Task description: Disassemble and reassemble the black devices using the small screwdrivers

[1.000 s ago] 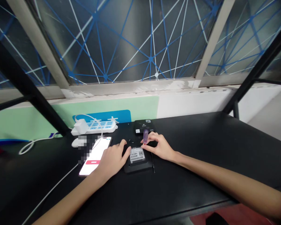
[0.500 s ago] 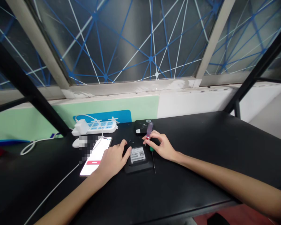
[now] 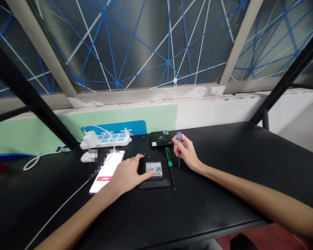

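A black box with a white label [image 3: 161, 183] lies on the dark table in front of me. My left hand [image 3: 129, 173] rests at its left side, fingers apart, with the thumb across the label. In my right hand [image 3: 188, 152] is a screwdriver with a clear purple and red handle [image 3: 179, 136], its fingers closed round the handle and the shaft pointing down, to the right of the box. Between the box and that hand lies a second screwdriver, with a green and black handle [image 3: 169, 159]. A few tiny screw-like bits [image 3: 145, 154] lie just behind the box.
Behind stands another flat black box [image 3: 160, 139]. Left of my left hand lies a lit phone [image 3: 106, 172], with a white mouse-shaped item [image 3: 86, 157] beyond it. A white power strip [image 3: 123, 140] with a plugged-in charger [image 3: 90, 140] stands by the wall, and a white cable [image 3: 59, 211] crosses the table.
My right hand has moved right, carrying the purple screwdriver away from the labelled box and uncovering the green-handled one. My left thumb has shifted onto the label.
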A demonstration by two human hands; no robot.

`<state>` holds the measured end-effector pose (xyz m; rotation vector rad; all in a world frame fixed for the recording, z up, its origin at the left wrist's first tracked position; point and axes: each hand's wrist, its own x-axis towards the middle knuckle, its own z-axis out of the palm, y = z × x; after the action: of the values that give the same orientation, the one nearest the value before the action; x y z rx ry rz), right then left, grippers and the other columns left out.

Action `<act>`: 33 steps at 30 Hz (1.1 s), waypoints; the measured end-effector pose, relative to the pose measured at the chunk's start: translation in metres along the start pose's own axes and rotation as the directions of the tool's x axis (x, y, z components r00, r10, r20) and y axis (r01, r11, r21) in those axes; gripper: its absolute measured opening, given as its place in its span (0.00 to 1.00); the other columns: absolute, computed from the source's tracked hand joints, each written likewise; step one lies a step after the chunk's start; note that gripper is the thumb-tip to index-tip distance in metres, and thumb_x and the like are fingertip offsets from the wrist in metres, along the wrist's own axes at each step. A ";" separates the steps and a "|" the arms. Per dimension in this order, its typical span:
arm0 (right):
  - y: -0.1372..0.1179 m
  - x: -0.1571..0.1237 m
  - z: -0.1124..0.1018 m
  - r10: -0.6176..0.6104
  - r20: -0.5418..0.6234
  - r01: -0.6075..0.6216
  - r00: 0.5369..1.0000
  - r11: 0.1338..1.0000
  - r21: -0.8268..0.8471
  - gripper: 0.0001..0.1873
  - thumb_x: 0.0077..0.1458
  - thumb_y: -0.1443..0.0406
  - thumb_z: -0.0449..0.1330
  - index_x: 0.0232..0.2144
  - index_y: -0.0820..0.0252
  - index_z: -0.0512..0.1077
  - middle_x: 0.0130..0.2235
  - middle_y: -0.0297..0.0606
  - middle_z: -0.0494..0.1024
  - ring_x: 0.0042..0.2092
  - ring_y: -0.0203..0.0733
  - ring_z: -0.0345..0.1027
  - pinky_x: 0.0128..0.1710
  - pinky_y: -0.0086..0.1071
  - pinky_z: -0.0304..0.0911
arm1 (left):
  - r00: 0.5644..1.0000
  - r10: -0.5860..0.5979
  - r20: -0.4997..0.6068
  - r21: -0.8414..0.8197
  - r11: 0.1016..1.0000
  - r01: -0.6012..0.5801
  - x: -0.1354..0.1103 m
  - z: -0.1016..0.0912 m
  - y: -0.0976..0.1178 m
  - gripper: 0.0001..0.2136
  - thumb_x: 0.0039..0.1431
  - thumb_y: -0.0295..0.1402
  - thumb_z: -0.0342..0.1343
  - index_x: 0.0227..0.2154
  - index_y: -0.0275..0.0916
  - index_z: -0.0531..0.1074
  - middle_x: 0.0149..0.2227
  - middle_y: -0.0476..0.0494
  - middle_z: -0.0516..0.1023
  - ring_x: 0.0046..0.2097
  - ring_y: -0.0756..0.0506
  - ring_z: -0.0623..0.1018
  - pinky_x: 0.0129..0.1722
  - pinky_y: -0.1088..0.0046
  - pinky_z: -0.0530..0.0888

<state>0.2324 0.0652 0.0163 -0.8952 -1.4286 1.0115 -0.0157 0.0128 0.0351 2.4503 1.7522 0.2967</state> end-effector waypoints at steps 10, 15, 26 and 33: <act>0.017 0.011 -0.017 0.003 0.135 0.053 0.991 0.912 -0.406 0.10 0.58 0.58 0.58 0.31 0.59 0.69 0.17 0.26 0.64 0.18 0.32 0.59 0.19 0.26 0.51 | 0.998 0.032 0.059 -0.077 0.997 -0.027 0.002 -0.009 -0.006 0.36 0.48 0.65 0.53 0.49 0.40 0.68 0.29 0.49 0.74 0.31 0.42 0.75 0.28 0.69 0.64; 0.013 0.005 -0.015 -0.024 0.229 0.146 0.973 0.835 -0.531 0.10 0.54 0.65 0.58 0.41 0.57 0.68 0.18 0.24 0.67 0.17 0.32 0.56 0.20 0.26 0.51 | 0.982 0.132 0.135 -0.177 0.978 -0.107 0.000 -0.013 -0.007 0.35 0.46 0.63 0.57 0.50 0.42 0.68 0.29 0.51 0.74 0.30 0.44 0.74 0.29 0.70 0.64; 0.008 0.005 -0.013 -0.081 0.249 0.246 0.965 0.606 -0.757 0.08 0.51 0.67 0.57 0.37 0.57 0.71 0.20 0.26 0.67 0.21 0.33 0.60 0.27 0.28 0.53 | 0.994 0.060 0.094 -0.188 0.981 -0.042 0.002 -0.012 -0.012 0.33 0.47 0.61 0.59 0.48 0.42 0.73 0.35 0.47 0.76 0.35 0.42 0.75 0.32 0.68 0.68; 0.003 0.003 -0.010 -0.033 0.213 0.203 0.977 0.472 -0.858 0.12 0.57 0.54 0.57 0.36 0.55 0.72 0.19 0.28 0.71 0.23 0.37 0.66 0.27 0.29 0.50 | 0.982 0.185 0.035 -0.239 0.956 -0.172 0.006 -0.013 -0.015 0.20 0.60 0.51 0.56 0.50 0.48 0.75 0.39 0.50 0.75 0.36 0.46 0.76 0.35 0.70 0.71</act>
<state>0.2417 0.0701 0.0150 -1.4312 -2.1855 0.1376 -0.0306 0.0232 0.0448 2.4201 1.3863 0.4203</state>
